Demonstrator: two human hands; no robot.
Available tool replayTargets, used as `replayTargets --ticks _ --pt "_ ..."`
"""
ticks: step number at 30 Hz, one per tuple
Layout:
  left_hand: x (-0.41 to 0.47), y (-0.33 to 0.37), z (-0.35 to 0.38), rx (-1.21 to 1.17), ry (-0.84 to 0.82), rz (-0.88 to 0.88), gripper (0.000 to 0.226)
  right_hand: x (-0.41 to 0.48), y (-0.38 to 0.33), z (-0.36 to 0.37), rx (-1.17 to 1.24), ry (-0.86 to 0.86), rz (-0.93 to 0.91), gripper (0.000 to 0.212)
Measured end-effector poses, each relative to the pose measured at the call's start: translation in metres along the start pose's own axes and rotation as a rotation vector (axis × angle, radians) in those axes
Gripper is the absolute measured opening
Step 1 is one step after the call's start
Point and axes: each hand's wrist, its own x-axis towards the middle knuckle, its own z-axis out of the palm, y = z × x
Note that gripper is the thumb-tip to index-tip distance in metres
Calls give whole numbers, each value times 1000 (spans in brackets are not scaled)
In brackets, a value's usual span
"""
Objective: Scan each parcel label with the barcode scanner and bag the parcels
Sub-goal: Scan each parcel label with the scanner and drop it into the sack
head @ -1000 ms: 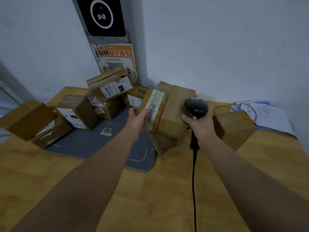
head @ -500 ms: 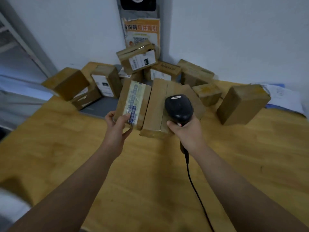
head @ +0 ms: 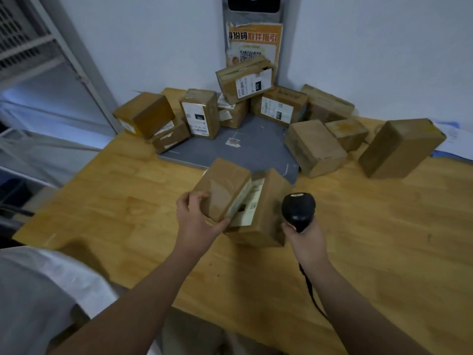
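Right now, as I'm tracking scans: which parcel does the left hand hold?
The tape-topped parcel nearest the viewer, gripped at its near end by the left hand; a labelled parcel lies against its right side.

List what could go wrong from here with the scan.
The small brown cardboard parcel gripped by the left hand overlaps the white label on the larger brown cardboard parcel, so a scan may miss it. The cable of the black barcode scanner trails below the right hand and could snag.

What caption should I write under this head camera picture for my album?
Left hand grips a parcel beside a labelled parcel; right hand holds the scanner above the table.
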Motion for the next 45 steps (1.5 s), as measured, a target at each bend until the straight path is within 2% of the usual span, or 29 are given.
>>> replayTargets --ticks 3,5,6,7,9,11,13,15,17,18,20,21,23,24,26,29,31,34,36,39,42,45 --pt "-1 -14 -9 153 -23 101 70 -17 -17 -2 -153 122 -186 31" --pt "-1 -19 -16 132 -73 66 69 -30 -31 0 -197 125 -263 32" --pt "0 -21 -20 18 -113 -15 67 -35 -35 2 -200 100 -283 32" --pt "1 -18 -24 -182 -170 -170 60 -40 -39 6 -203 69 -293 32" --pt "1 -13 -30 -603 -258 -585 39 -46 -41 16 -222 5 -302 30" --pt "1 -18 -32 -643 -307 -841 45 -50 -40 27 -255 -52 -299 30" --pt "2 -28 -32 -467 -388 -895 57 -53 -37 37 -255 -109 -279 28" --pt "7 -40 -27 -237 -418 -832 58 -54 -31 44 -256 -146 -251 26" --pt "14 -49 -24 84 -338 -596 50 -54 -24 50 -254 -145 -220 25" --pt "17 -51 -23 147 -278 -459 48 -54 -22 51 -240 -134 -207 24" --pt "19 -47 -22 46 -275 -247 50 -53 -19 51 -200 -121 -177 24" --pt "19 -45 -20 8 -364 -194 56 -52 -17 51 -186 -118 -164 25" --pt "21 -46 -15 122 -625 -145 74 -48 -13 50 -165 -116 -146 26" --pt "22 -50 -11 178 -685 -136 82 -47 -11 49 -160 -113 -139 27" --pt "26 -59 -5 124 -626 -186 97 -45 -8 48 -135 -97 -121 27" --pt "24 -68 -3 -191 -401 -258 113 -45 -6 44 -46 -59 -89 23" --pt "17 -78 0 -302 -420 -238 122 -45 -9 43 -35 -52 -91 29" --pt "9 -99 4 -187 -478 -178 127 -43 -12 44 -45 -60 -77 22" --pt "3 -107 2 -212 -491 -172 132 -42 -15 43 -30 -63 -60 21" --pt "-3 -86 -15 -149 -498 -105 148 -39 -20 41 -22 -76 -61 24" --pt "1 -51 -31 -12 -405 88 138 -37 -24 44 -33 -97 -73 22" --pt "17 -31 -28 359 -509 293 124 -37 -25 50 -45 -132 -63 24"
